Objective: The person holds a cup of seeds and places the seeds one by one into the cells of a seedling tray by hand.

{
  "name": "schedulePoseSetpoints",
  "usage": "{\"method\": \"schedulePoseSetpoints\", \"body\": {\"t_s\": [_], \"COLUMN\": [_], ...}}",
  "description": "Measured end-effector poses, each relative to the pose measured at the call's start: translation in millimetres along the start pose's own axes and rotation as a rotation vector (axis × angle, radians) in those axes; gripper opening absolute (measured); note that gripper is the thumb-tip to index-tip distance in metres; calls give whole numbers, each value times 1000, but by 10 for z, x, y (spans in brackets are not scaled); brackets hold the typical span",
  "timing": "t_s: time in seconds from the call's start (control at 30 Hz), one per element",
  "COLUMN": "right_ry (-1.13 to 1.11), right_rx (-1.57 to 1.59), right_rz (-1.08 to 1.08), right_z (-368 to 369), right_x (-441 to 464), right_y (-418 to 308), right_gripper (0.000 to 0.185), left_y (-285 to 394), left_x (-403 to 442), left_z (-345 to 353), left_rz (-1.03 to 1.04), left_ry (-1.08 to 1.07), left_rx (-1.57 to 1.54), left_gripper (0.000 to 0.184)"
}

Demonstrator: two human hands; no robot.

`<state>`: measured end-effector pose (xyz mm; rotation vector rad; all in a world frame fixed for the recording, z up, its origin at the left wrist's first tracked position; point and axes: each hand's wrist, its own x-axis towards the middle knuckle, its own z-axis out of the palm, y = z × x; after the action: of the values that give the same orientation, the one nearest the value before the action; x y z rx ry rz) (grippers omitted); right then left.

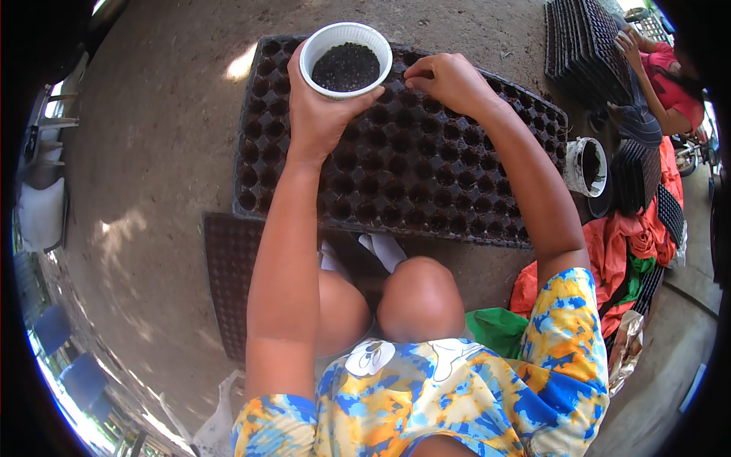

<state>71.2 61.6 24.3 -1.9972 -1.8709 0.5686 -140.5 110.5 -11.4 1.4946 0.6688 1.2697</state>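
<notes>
My left hand [316, 118] is wrapped round a white plastic cup [308, 59], held over the top left part of a black seedling tray [381, 206]. Small dark seeds or grains [346, 67] lie inside the cup. To the right of the cup, my right hand [440, 80] hovers low over the tray's far rows, thumb and fingertips pinched together. Whatever is between those fingertips is too small to make out. Round cells with dark insides fill the tray in rows.
A second black tray [228, 282] lies below the left side. At the right are a white bucket [586, 166], red cloth or sacks [620, 228], a green bag [495, 329] and stacked black trays [586, 49]. A person in a red shirt [674, 87] handles that stack.
</notes>
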Motion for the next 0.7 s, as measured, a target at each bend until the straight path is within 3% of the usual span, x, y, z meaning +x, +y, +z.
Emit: {"method": "schedulePoseSetpoints", "body": {"t_s": [0.13,0.23,0.3,0.37,0.47,0.57,0.63,0.7], "right_ry": [209,211,-26,-105,-121,-108,65,-7], "right_rx": [-143,-82,-139,-279,-267,-75,189,292], "right_rz": [-51,-247,-279,-215,-292,-279,-345,-146], "right_z": [-208,-326,-228,-75,-92,-375,-370,-417], "right_x": [75,57,103,177,275,241,321,332], "right_y": [-99,-488,-661,-718,-734,-788,-491,-300], "right_gripper": [20,20,19,19,18,16,19,18], "left_y": [41,34,69,129,191,150,57,20], "left_x": [-7,-27,-47,-54,-33,-27,-31,-17], "left_z": [35,124,215,260,263,198,139,85], "left_rz": [-26,7,23,50,48,9,-31,0], "left_ry": [-7,-36,-75,-114,-156,-102,-70,-52], "left_rx": [49,146,189,270,261,235,154,134], "left_gripper": [93,94,93,93,96,96,96,94]}}
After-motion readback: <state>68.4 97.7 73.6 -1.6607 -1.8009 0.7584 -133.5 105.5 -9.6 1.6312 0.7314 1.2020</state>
